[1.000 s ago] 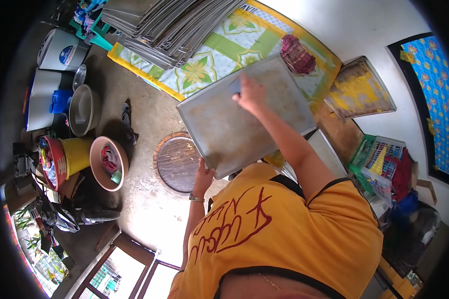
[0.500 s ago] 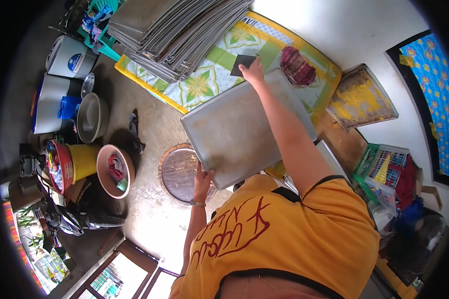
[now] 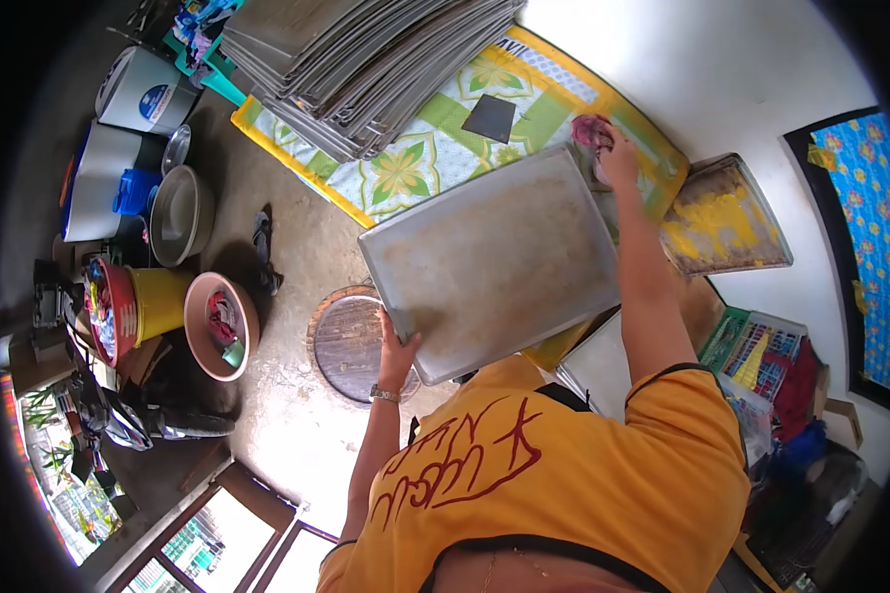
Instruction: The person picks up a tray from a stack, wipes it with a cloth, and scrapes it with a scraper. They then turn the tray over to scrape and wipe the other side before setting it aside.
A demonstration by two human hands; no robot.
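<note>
A shallow rectangular metal baking tray with a brownish, stained surface rests partly on the cloth-covered table, its near end towards my body. My left hand, with a watch on the wrist, grips the tray's left near edge. Beyond the tray's far right corner, my right hand is closed around a bunched dark red cloth rag. A thin dark square piece lies flat on the tablecloth, apart from both hands.
A tall stack of metal trays stands at the table's far left. One tray smeared yellow leans by the wall at right. On the floor are a round wooden lid, a pink basin and a yellow bucket.
My right hand has let go of the dark square piece on the table, moved right and taken hold of the red rag. My left hand stays on the tray.
</note>
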